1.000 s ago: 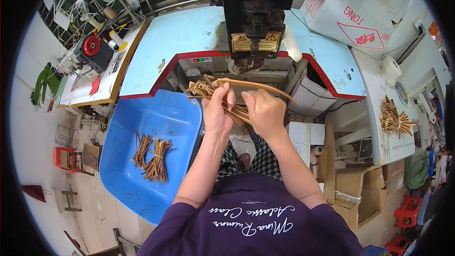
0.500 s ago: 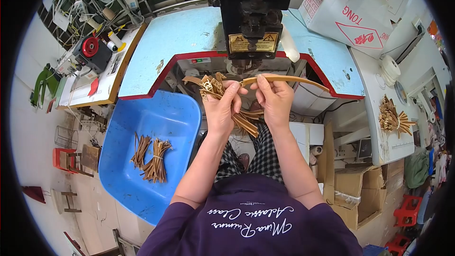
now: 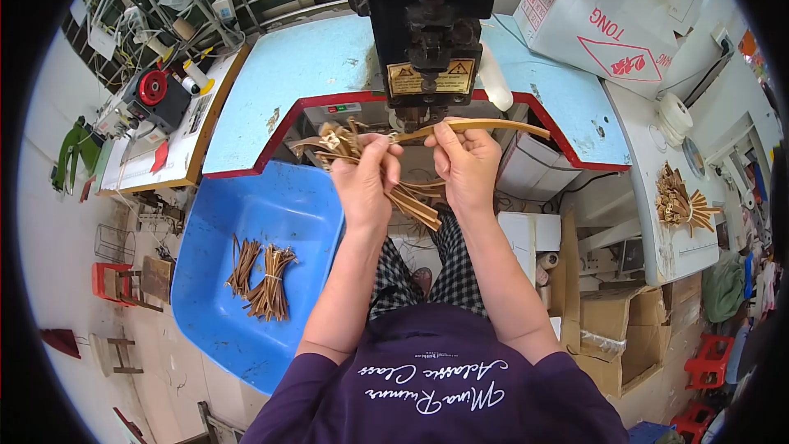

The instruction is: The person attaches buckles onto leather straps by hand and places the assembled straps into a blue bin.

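Note:
My left hand (image 3: 366, 185) is closed around a bundle of brown leather straps (image 3: 415, 204), with gold-coloured metal pieces showing at its upper end. Between thumb and fingers, my right hand (image 3: 465, 160) pinches a single tan strap (image 3: 501, 124) that runs nearly level, its free end pointing right. The strap's left end, near a small metal piece, meets my left fingertips just below the head of a black press machine (image 3: 431, 33). Whether that end touches the machine, I cannot tell.
A blue plastic tub (image 3: 205, 296) at left holds two tied strap bundles (image 3: 271, 284). Another strap bundle (image 3: 682, 201) lies on the white side table (image 3: 674, 255) at right. The pale blue worktop (image 3: 288, 57) has a red edge. Below right stands an open cardboard box (image 3: 620, 345).
Both hands have shifted slightly left, carrying the bundle and the single strap. The strap's left end now sits closer beneath the machine head. Both grips stay closed.

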A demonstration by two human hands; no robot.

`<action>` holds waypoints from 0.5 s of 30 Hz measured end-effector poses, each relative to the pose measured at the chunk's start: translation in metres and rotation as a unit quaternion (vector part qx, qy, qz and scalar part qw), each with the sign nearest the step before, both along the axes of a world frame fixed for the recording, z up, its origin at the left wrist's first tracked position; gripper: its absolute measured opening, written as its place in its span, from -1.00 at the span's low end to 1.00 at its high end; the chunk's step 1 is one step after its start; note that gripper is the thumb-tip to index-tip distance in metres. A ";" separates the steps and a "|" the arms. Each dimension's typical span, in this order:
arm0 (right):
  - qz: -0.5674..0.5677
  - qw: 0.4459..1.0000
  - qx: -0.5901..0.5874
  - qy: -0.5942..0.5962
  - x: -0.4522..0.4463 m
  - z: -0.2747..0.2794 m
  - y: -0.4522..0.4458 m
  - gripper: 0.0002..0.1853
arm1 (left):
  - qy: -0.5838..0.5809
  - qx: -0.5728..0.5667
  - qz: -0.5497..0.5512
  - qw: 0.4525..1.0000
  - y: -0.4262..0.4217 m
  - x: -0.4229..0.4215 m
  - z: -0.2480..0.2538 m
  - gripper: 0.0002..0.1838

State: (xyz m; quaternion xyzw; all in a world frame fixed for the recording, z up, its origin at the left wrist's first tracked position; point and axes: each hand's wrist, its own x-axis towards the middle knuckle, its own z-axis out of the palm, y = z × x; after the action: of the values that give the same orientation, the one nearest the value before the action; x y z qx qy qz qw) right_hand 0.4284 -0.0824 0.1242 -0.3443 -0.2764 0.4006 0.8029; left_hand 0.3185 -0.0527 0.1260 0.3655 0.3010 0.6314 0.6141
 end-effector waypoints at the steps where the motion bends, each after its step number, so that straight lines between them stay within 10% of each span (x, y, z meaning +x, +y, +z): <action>1: 0.001 1.000 0.000 0.005 -0.001 -0.001 0.000 -0.91 | -0.005 -0.010 0.020 1.000 0.001 -0.004 -0.001 -0.91; 15: 0.001 0.998 0.002 0.057 -0.007 0.003 -0.001 -0.91 | -0.123 -0.039 0.035 0.991 0.023 -0.087 -0.031 -0.92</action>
State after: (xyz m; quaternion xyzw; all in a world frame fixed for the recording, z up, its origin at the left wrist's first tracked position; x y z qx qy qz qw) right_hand 0.4218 -0.0838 0.1268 -0.3190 -0.2318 0.4200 0.8174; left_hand 0.2319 -0.0297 0.0954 0.2502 0.2601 0.6803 0.6380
